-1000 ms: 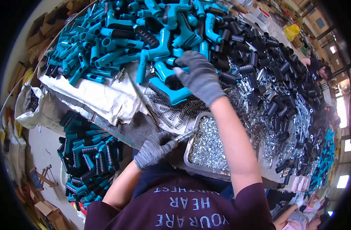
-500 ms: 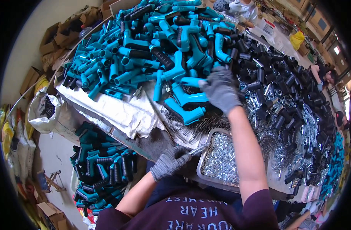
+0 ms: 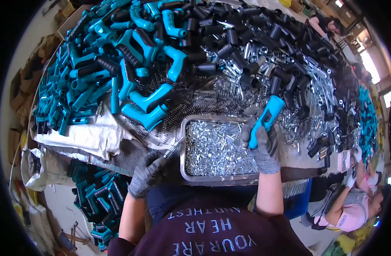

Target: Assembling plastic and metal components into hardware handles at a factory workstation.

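My right hand (image 3: 265, 149), in a grey glove, grips a teal slotted plastic sleeve (image 3: 271, 112) above the right side of a metal tray (image 3: 183, 155). The sleeve stands tilted, its wide end up, with an oblong opening in its side. Small shiny metal pins (image 3: 214, 147) fill the tray. Left of it, my gloved left hand (image 3: 146, 175) pinches a slim silver metal rod (image 3: 173, 148) that points toward the tray's left rim. Beyond the tray lie dark coil springs (image 3: 178, 100) and teal angled pistol-grip housings (image 3: 150, 99).
Teal housings (image 3: 82, 68) are heaped at the left, black sleeves (image 3: 285, 38) and metal rods at the right. A white cloth sack (image 3: 86, 138) covers the bench's left front. More teal grips (image 3: 99, 198) lie below. Co-workers (image 3: 353, 209) are at the right.
My right hand has come back from the teal pile with a sleeve and is now over the tray's right side. My left hand still holds the rod. The view has swung right.
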Demonstrator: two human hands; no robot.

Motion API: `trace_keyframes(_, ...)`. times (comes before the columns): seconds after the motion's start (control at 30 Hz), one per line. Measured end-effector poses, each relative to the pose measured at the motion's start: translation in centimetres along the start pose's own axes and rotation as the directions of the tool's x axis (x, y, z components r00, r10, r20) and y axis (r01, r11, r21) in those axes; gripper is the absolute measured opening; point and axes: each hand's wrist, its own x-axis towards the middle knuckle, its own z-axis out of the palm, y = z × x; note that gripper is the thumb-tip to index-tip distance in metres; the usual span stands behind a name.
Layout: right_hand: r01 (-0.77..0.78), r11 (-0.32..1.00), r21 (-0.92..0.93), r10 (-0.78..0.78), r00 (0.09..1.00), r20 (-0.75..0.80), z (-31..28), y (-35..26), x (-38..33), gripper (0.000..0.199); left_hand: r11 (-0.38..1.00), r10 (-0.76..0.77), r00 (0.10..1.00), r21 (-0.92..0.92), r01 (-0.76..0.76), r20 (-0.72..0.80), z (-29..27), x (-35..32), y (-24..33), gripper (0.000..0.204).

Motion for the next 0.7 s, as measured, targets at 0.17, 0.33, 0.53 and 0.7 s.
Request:
trace_keyframes(0.17,-0.159,0.973,0.170,0.144,0.985,0.092,-1.7,-1.4,-3.1,0.048,0.988,0.157,0.983,-0.011,-0.157,0.099,3.5,-0.5,1.1,0.028)
trace_keyframes(0.33,-0.128,0.992,-0.021,0.125,0.985,-0.118,-3.4,1.6,-5.1,0.059,0.960,-0.039,0.980,0.278,-0.018,0.197,7.0,-1.5,5.2,0.020)
trace_keyframes(0.53,-0.018,0.999,0.031,0.027,0.946,-0.322,-6.0,1.7,-7.3,0.058,0.905,-0.146,0.941,0.426,0.003,0.305,8.6,-1.4,6.1,0.020)
trace_keyframes(0.7,-0.131,0.991,0.018,0.126,0.894,-0.430,-5.5,0.6,-7.5,0.057,0.880,-0.101,0.938,0.469,-0.071,0.333,9.3,-1.4,5.9,0.022)
